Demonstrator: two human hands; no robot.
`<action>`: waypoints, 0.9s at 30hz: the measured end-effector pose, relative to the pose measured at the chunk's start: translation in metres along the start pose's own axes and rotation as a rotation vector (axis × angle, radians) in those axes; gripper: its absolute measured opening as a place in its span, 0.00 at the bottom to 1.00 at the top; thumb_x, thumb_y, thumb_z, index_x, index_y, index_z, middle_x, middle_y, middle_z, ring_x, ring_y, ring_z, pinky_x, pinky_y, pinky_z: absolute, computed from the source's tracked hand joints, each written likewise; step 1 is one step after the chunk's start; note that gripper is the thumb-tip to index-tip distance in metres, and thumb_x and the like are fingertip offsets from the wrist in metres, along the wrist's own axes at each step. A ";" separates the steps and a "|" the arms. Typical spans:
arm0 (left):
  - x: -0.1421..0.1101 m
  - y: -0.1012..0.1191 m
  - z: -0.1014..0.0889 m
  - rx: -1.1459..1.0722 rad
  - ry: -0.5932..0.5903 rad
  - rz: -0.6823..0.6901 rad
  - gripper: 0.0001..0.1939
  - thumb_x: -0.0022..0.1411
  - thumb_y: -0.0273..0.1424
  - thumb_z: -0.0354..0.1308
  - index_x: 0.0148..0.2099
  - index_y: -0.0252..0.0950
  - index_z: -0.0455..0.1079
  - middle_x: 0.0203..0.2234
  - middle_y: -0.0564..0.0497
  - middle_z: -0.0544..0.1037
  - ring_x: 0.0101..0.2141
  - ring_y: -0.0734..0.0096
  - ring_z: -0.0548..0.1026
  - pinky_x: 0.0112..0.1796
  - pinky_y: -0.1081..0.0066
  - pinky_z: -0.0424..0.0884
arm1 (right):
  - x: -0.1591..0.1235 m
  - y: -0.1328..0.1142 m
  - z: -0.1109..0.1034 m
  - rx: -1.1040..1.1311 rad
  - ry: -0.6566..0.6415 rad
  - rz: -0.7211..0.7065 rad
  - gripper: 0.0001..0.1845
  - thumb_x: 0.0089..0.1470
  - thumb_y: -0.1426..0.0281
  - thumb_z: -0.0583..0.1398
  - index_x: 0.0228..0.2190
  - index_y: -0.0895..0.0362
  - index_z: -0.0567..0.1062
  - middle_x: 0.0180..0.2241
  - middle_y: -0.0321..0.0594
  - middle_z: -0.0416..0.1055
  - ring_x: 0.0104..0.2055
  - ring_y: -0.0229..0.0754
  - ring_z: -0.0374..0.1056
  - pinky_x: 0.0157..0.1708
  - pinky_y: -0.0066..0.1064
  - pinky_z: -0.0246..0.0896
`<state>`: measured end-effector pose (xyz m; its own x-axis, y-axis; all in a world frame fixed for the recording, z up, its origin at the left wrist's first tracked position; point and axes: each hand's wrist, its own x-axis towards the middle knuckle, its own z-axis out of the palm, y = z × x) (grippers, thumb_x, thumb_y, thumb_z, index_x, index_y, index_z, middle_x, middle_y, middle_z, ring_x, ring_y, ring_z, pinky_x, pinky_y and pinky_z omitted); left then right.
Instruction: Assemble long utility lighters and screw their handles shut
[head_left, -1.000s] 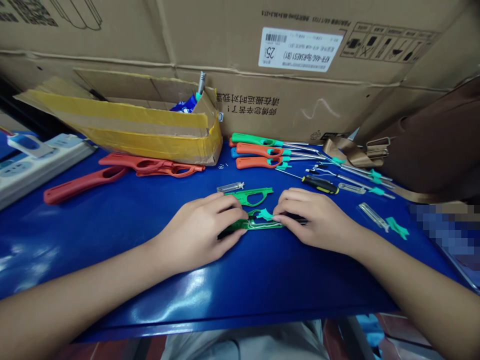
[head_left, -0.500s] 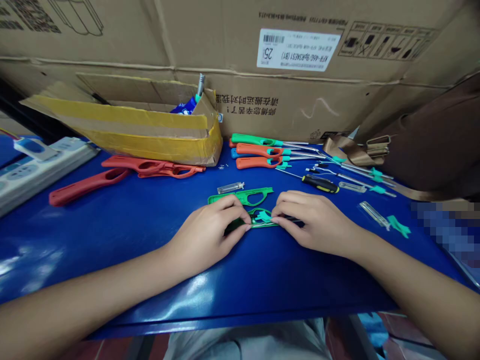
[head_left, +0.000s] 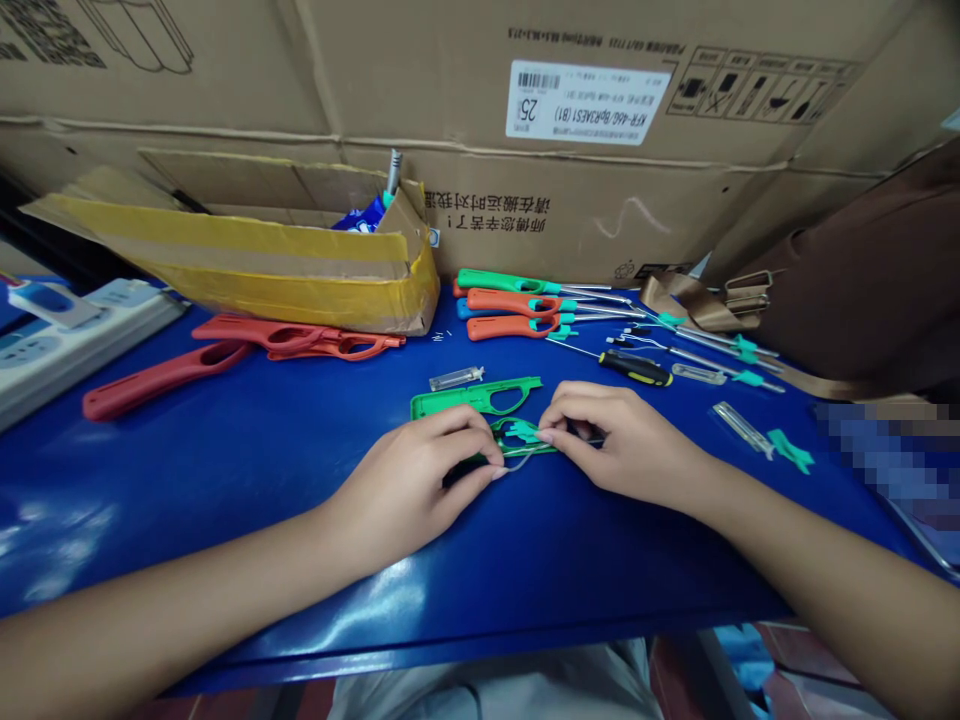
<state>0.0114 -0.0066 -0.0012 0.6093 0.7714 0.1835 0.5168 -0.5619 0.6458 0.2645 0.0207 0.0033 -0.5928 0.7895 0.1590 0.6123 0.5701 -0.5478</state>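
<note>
A green lighter half-shell [head_left: 541,449] lies in front of me with parts inside it, partly covered by my hands. My left hand [head_left: 431,465] is closed, thumb and forefinger pinching a thin grey wire or tube [head_left: 523,462] that bows out over the shell's near edge. From the right, my right hand [head_left: 619,430] pinches a teal trigger piece [head_left: 519,430] lying in the shell; a dark rod runs under its fingers. Just behind is the matching green half-shell [head_left: 450,400], with a clear fuel tank [head_left: 456,379] beside it.
Red lighter shells [head_left: 169,380] lie left, before a taped cardboard box [head_left: 300,285] and a power strip [head_left: 90,320]. Stick lighters [head_left: 499,300], a screwdriver [head_left: 637,367], metal rods with teal pieces [head_left: 716,365] and another clear tank [head_left: 742,428] lie behind and right.
My left fingertips have shifted slightly right and toward me, drawing the thin grey strand out past the shell's edge. My right hand stays pinched at the teal trigger.
</note>
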 end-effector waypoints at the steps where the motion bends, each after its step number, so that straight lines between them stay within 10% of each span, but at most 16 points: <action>1: 0.000 0.000 0.000 0.007 -0.008 0.012 0.05 0.71 0.29 0.57 0.43 0.41 0.75 0.43 0.53 0.76 0.42 0.70 0.76 0.44 0.69 0.71 | 0.000 0.000 0.000 -0.003 0.001 -0.003 0.06 0.62 0.73 0.60 0.33 0.56 0.77 0.33 0.36 0.73 0.33 0.35 0.66 0.31 0.28 0.57; 27: 0.002 -0.013 -0.007 0.295 0.101 0.087 0.06 0.68 0.30 0.60 0.45 0.36 0.77 0.39 0.50 0.82 0.40 0.61 0.78 0.43 0.62 0.75 | -0.003 -0.002 0.010 -0.116 -0.052 -0.136 0.09 0.67 0.70 0.56 0.37 0.55 0.76 0.38 0.39 0.74 0.38 0.39 0.70 0.37 0.29 0.61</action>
<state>0.0014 0.0049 -0.0040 0.6035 0.7342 0.3111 0.6266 -0.6780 0.3843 0.2601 0.0153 -0.0043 -0.6988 0.6920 0.1812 0.5790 0.6959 -0.4249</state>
